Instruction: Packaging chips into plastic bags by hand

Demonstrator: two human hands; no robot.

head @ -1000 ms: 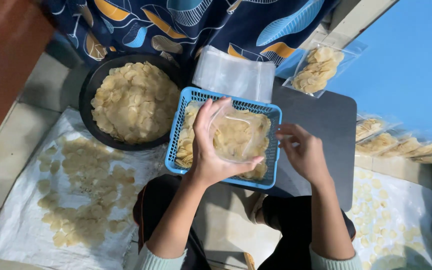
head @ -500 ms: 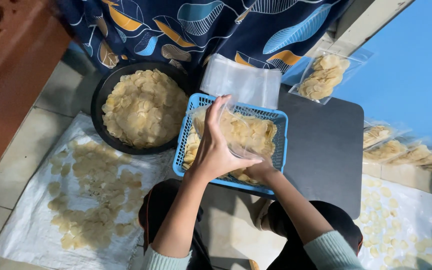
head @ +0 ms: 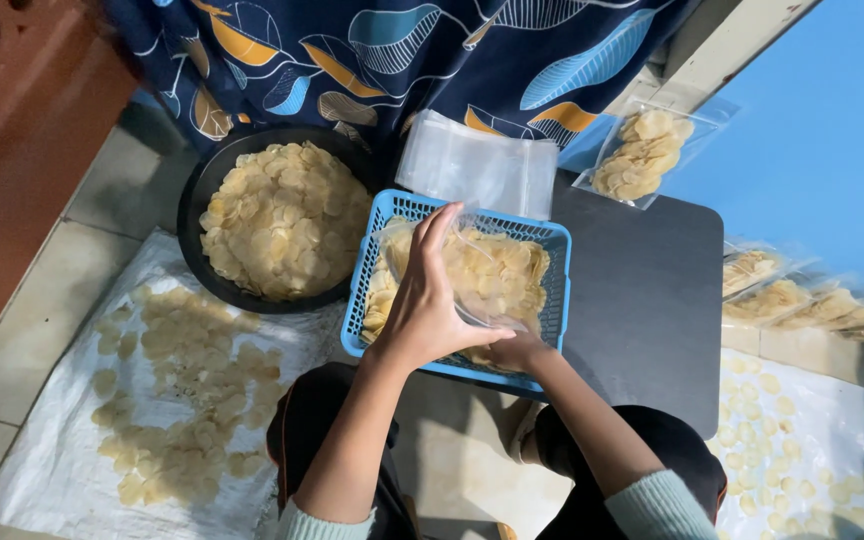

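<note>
My left hand (head: 427,305) grips a clear plastic bag (head: 477,295) and holds it over a blue plastic basket (head: 392,205). Pale yellow chips (head: 512,265) fill the basket. My right hand (head: 514,350) lies low at the basket's near edge, just below the bag. Its fingers reach in among the chips and are hidden by the bag and my left hand. The basket rests on a dark low table (head: 642,290) above my knees.
A black round pan of chips (head: 277,215) sits left of the basket. A stack of empty clear bags (head: 477,165) lies behind it. Filled chip bags (head: 642,150) lie at the table's far corner and to the right (head: 802,300). White sheets with loose chips (head: 172,400) cover the floor.
My right hand moved from beside the basket's right rim into the basket under the bag. My left hand lowered the bag closer to the chips.
</note>
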